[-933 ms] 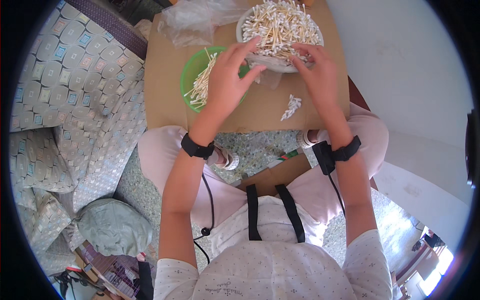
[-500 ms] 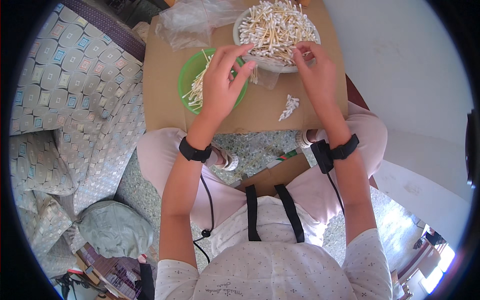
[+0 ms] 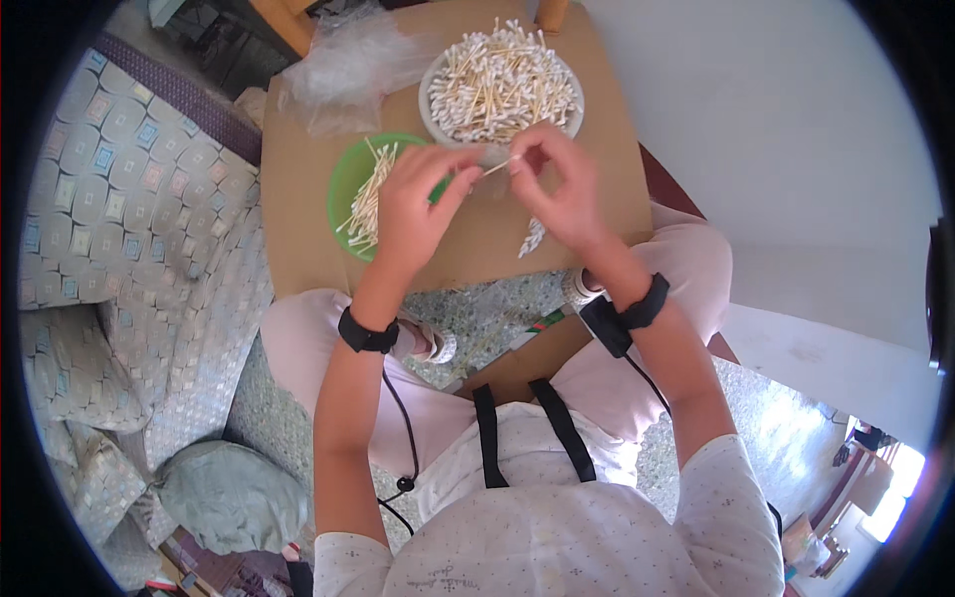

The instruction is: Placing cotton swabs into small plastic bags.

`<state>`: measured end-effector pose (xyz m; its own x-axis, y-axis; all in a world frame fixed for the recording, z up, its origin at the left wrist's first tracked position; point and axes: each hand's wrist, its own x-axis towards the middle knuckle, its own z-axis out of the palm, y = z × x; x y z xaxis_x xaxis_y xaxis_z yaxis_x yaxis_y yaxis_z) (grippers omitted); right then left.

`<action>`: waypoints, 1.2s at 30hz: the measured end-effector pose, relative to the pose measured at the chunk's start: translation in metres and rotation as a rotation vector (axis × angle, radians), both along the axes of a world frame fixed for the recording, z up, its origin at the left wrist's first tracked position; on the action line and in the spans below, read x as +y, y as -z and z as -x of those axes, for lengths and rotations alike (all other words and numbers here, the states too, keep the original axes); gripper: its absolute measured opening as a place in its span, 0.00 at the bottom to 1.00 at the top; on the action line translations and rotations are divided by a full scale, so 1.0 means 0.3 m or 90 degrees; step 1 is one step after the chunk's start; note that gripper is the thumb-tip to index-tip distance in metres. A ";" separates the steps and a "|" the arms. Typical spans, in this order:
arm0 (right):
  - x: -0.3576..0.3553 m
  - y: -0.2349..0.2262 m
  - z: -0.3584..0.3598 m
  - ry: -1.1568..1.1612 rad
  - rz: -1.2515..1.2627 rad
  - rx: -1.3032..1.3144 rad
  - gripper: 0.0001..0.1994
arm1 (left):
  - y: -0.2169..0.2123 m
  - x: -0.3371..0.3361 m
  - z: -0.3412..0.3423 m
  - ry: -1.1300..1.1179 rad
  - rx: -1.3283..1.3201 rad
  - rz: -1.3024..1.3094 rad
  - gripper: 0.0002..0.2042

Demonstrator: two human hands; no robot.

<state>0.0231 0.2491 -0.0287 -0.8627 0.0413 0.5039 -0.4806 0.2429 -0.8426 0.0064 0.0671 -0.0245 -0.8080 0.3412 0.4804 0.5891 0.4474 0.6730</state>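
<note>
I looked down at a brown tabletop (image 3: 293, 214), with its near edge between the person's knees. At the far side stood a white bowl (image 3: 426, 107), heaped high with cotton buds (image 3: 502, 85). A green bowl (image 3: 338, 189) stood nearer and to the left, with more buds (image 3: 366, 204) in it, partly behind the left hand (image 3: 420, 204). A crumpled clear bag (image 3: 343, 70) lay in the far left corner, and a small white pile (image 3: 531, 239) lay near the front edge.

One thin stick (image 3: 497, 167) was up between the hands. The left grip, a bit blurry, was narrow and pinched one end. The right hand (image 3: 565, 189) had a narrow grip too, on the other end.

A pale wall (image 3: 786, 129) stood on the right. On the left, a patterned cloth (image 3: 149, 189) hung in folds. Below was a speckled floor (image 3: 477, 308), with a grey bundle (image 3: 231, 497) low on the left. Bright light (image 3: 895, 488) shone in the lower right corner.
</note>
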 end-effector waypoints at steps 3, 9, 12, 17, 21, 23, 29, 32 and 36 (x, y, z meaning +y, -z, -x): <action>-0.018 0.001 -0.005 -0.046 -0.019 -0.029 0.04 | 0.013 0.006 -0.019 0.037 0.016 0.031 0.07; -0.010 0.033 0.013 -0.015 0.074 -0.060 0.04 | -0.007 0.035 -0.039 0.049 -0.058 -0.060 0.05; -0.013 0.024 0.007 -0.026 0.093 -0.094 0.04 | 0.006 0.044 -0.045 0.041 -0.144 -0.099 0.06; -0.021 0.021 0.016 -0.125 0.036 -0.098 0.03 | 0.027 0.031 -0.042 0.026 -0.172 -0.103 0.06; -0.018 0.009 0.010 -0.125 0.111 -0.173 0.04 | 0.010 0.031 -0.046 0.010 -0.235 -0.160 0.06; -0.006 -0.004 0.009 -0.070 0.081 -0.188 0.05 | 0.008 0.020 -0.034 -0.011 -0.233 -0.175 0.06; -0.006 -0.003 0.012 -0.036 0.011 -0.197 0.06 | 0.012 -0.011 -0.024 -0.020 -0.282 -0.278 0.05; -0.013 -0.022 0.007 -0.040 -0.048 -0.180 0.06 | 0.012 -0.008 -0.026 -0.020 -0.273 -0.284 0.05; -0.021 -0.028 0.004 -0.071 -0.089 -0.169 0.06 | 0.017 -0.012 -0.023 -0.006 -0.254 -0.299 0.06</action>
